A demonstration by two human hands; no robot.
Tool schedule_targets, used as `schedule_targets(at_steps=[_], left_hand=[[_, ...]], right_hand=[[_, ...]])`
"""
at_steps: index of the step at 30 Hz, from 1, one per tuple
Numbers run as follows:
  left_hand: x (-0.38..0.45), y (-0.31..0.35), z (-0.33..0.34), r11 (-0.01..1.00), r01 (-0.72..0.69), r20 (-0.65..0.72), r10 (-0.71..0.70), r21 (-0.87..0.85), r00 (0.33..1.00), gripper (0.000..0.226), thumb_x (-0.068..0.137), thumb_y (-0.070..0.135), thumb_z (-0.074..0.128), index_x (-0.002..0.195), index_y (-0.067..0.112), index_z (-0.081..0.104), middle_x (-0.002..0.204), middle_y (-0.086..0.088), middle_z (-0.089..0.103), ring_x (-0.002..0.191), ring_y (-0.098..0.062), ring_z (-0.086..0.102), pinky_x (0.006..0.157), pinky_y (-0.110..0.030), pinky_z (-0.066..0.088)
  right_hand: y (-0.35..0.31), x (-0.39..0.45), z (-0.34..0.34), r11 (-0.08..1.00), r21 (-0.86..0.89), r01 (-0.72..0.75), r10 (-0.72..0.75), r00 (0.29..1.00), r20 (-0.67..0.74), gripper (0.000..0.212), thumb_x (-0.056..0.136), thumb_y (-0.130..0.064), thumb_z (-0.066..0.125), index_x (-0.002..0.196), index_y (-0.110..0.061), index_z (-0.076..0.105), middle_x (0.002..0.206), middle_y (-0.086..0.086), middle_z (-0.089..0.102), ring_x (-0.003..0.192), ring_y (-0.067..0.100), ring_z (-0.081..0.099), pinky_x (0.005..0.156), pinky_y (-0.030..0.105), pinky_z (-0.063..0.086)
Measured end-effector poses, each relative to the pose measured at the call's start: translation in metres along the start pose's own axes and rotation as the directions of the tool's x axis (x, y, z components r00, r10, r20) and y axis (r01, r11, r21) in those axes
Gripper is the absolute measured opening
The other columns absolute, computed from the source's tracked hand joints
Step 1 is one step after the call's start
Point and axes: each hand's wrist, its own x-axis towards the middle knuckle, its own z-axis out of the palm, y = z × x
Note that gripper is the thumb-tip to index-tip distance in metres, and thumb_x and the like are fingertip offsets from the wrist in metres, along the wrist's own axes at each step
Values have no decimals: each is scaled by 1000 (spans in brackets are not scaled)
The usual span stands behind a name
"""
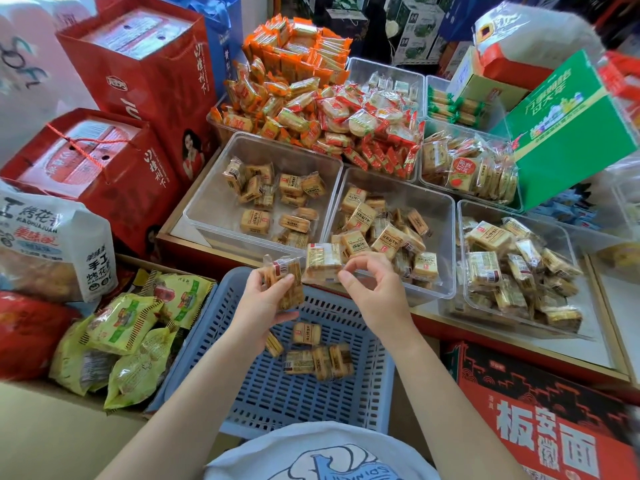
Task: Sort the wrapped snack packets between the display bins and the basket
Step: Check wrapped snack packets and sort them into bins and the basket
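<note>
The basket (242,393) is standing low in front of the person: blue plastic, rectangular, its walls and floor pierced with slots. A few clear-wrapped tan snack packets (320,358) are lying loose on its floor, toward the far side.

Behind the basket, clear hard-plastic display bins are sitting side by side on a red-edged counter (519,344). The left bin (207,188) is holding a thin scatter of square tan packets, with much bare floor showing. The middle bin (446,209) is holding a denser heap of the same sort. The right bin (464,282) is filled with larger, glossier clear-wrapped packets. Farther back, orange-and-red foil packets (294,81) are mounding above their bins.

The left hand (263,303) is raised above the basket's far rim, palm turned inward, fingers curled around a stack of packets (282,282) in crinkled clear film with a barcode label showing; it is gripping them firmly. The right hand (374,292) is held beside it, wrist bent, thumb and forefinger pinching the lower corner of a single packet (322,263) with a yellow printed face. That packet is hanging over the near edge of the middle bin, just beside the left hand's stack.

Red cardboard gift boxes (138,81) and green-yellow pillow bags (121,323) are flanking the left side.
</note>
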Motion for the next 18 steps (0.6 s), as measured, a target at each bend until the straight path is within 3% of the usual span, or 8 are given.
schedule_targets(at_steps=[3,5,8,11,13,15,18], left_hand=[[3,1,3,999,-36,-1,36,33,999,30,99,23,67,125,21,53,123,-8,66,110,-22,68,76,-32,61],[5,2,6,998,-55,-14,55,15,998,25,99,22,66,120,23,53,122,-8,66,111,-23,67,80,-33,61],[8,4,12,996,-88,-33,87,-6,996,25,99,22,66,120,23,53,122,-7,65,112,-23,66,82,-32,60],[9,4,21,989,-142,89,138,31,986,43,89,37,78,121,23,53,119,-7,70,112,-26,68,89,-36,58],[8,4,27,971,-184,201,151,155,968,66,71,53,87,121,28,52,116,-5,71,108,-22,69,92,-34,56],[9,7,35,941,-211,271,138,263,953,81,57,58,90,123,31,51,115,1,71,104,-13,70,91,-31,55],[13,9,53,925,-234,280,149,299,948,80,58,48,97,122,29,53,113,2,73,101,-10,72,94,-34,56]], right_hand=[[3,5,-4,999,15,-29,29,1000,10,9,95,-13,68,88,-17,66,111,-7,65,108,0,59,94,17,47],[3,8,-6,995,63,-73,72,997,16,6,97,-14,65,92,-17,66,105,-1,67,101,10,63,92,24,51],[4,15,-13,992,84,-98,98,995,-1,5,97,-15,64,93,-18,65,102,6,64,91,10,61,86,22,50],[9,20,-20,971,126,-202,194,978,75,8,100,-20,60,95,-16,65,97,8,68,90,18,64,86,31,55],[12,24,-27,946,164,-279,263,958,114,14,102,-20,56,94,-13,65,99,17,71,89,26,68,84,40,60],[15,31,-39,935,175,-309,296,950,99,17,103,-19,54,92,-12,64,90,11,71,78,20,66,72,35,59],[20,42,-56,908,229,-350,336,937,97,21,103,-17,53,87,-10,64,75,2,69,65,11,64,57,25,51]])
